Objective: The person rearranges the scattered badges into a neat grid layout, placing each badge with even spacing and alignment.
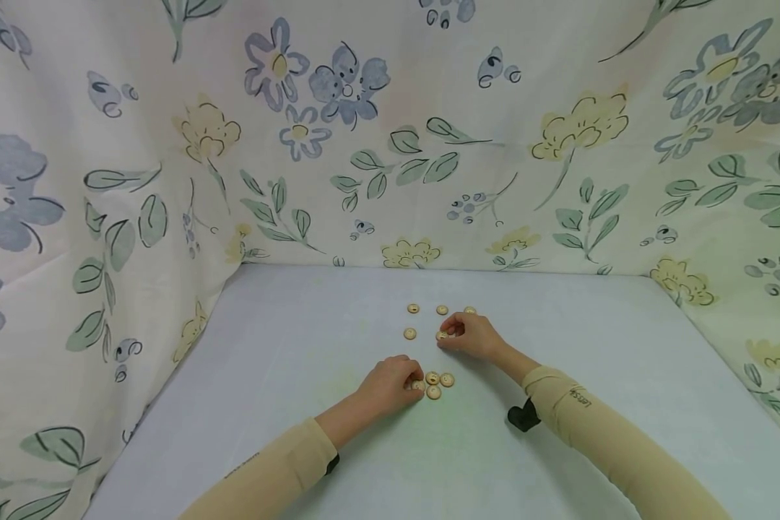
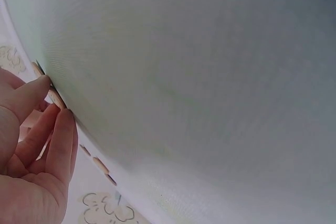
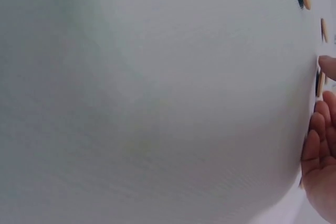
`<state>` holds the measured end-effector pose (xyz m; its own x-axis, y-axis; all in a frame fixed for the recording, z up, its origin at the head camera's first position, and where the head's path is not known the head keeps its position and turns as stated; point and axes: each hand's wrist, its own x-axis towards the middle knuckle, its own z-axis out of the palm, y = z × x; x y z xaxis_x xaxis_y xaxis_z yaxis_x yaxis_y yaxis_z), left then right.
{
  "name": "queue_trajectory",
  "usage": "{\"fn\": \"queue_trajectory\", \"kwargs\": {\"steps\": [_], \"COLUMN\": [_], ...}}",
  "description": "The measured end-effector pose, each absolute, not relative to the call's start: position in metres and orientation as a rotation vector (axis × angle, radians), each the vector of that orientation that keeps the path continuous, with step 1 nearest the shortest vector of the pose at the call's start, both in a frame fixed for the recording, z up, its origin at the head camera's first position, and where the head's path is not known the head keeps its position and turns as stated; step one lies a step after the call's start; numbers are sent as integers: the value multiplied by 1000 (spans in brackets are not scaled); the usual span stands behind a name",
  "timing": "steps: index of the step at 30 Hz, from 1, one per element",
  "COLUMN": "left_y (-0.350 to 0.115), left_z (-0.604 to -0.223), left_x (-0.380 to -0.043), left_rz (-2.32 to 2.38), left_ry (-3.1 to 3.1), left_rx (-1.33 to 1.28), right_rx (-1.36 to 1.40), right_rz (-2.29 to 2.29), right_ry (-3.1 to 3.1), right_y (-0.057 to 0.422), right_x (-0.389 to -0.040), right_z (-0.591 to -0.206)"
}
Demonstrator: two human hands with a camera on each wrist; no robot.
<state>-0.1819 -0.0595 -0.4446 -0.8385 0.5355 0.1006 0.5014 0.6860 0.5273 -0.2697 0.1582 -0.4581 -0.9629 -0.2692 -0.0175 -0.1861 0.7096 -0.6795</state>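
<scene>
My left hand [image 1: 388,384] pinches a small round wooden disc [image 1: 418,386] at the left of a tight cluster; in the left wrist view this disc [image 2: 56,98] shows between thumb and fingertips, against the table. Farther back, my right hand [image 1: 473,337] has thumb and fingers round another wooden disc [image 1: 441,336], low at the table. Part of that disc [image 3: 319,83] is visible in the right wrist view. Beside the left hand lie a dark-marked disc [image 1: 432,378], a right-hand disc [image 1: 448,380] and a front disc [image 1: 434,392].
Behind the right hand, a row holds a left disc [image 1: 413,308], a middle disc [image 1: 442,310] and a partly hidden disc [image 1: 471,310]. One more disc [image 1: 410,334] lies left of the right hand. A floral curtain [image 1: 377,159] borders the white table [image 1: 299,318].
</scene>
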Motion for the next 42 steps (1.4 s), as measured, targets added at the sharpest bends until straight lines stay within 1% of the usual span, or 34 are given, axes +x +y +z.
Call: {"fn": "queue_trajectory", "kwargs": {"steps": [6,17,31,42], "left_y": [-59,-59,-58,-58], "left_z": [-445,-443,-442,-443], "left_x": [-182,-183,-180,-181], "left_rz": [833,839,864,859], "left_ry": [2828,2811,2816,2804], "left_rx": [859,873,872,841], "right_rx": [-430,-494,-408,-441], "right_rz": [-1114,-1289,-1426,-1465], "right_ry": [2821,2781,2682,2614], "right_y": [163,172,185,183], "right_x": [-268,-249,-223,-202], "right_z": [-462,-455,-449,-449]}}
